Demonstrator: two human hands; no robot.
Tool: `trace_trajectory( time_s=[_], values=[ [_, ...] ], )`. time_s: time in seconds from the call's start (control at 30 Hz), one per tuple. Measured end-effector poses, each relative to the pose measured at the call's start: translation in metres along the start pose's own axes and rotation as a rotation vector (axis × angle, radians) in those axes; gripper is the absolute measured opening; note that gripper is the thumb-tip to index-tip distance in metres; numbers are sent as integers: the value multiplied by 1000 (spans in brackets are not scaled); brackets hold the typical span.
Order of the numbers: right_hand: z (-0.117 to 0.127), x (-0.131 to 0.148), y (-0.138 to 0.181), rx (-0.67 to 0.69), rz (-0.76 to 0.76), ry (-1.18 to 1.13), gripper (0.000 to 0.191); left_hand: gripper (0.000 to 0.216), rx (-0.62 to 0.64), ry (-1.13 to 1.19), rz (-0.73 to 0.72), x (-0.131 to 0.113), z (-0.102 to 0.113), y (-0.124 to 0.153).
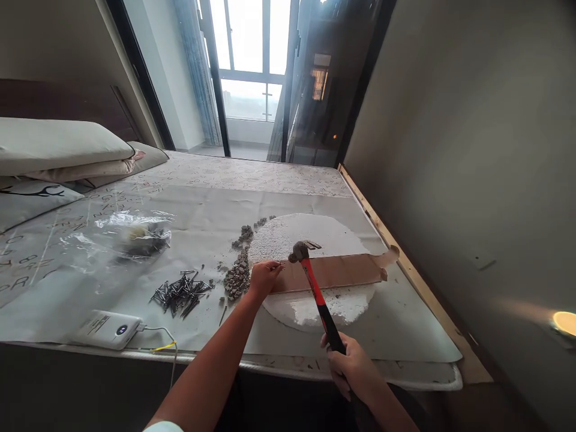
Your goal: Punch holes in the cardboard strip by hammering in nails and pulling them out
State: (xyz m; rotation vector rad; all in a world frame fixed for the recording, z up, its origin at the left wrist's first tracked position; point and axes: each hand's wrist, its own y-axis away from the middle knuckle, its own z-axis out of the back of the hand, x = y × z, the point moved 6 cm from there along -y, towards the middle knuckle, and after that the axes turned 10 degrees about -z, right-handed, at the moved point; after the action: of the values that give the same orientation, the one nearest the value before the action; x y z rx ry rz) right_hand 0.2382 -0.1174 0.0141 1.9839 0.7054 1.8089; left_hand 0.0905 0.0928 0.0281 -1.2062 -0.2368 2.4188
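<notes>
In the head view my right hand [348,363] grips the black lower handle of a claw hammer [318,291], which has a red upper shaft. Its grey head is raised close to my left hand, claw pointing right. My left hand [264,277] is closed in a pinch at the left end of a brown cardboard strip [333,273]. A thin nail, mostly hidden by the fingers, seems to be between the fingertips. Under the strip lies a round white foam board [310,231], rough and flaked. Left of my left forearm is a pile of nails [180,294].
Grey stone bits [236,276] lie along the foam's left edge. A clear plastic bag [139,237], a white power bank [110,329] with a cable, and pillows [63,147] are to the left. A grey sheet [211,210] covers the mattress; a wooden rail [423,288] and wall border it on the right.
</notes>
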Motion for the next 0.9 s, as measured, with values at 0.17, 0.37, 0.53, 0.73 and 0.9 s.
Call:
trace_trajectory(
  time_s=[0.17,0.37,0.53,0.73,0.9],
  values=[
    [0,-1,1,11,-13,-10,20,23,22,-33,-36,0,-1,0],
    [-1,2,4,14,-7,-20,19,21,19,-95,-56,-2,-2,0],
    [-3,5,7,7,9,-15,19,21,15,-123,-90,-2,-3,-1],
    [-8,17,22,-53,27,61,18,19,-23,-155,-137,-3,-4,2],
    [-15,22,22,-86,23,179,18,17,-11,-171,-130,-3,-5,4]
  ],
)
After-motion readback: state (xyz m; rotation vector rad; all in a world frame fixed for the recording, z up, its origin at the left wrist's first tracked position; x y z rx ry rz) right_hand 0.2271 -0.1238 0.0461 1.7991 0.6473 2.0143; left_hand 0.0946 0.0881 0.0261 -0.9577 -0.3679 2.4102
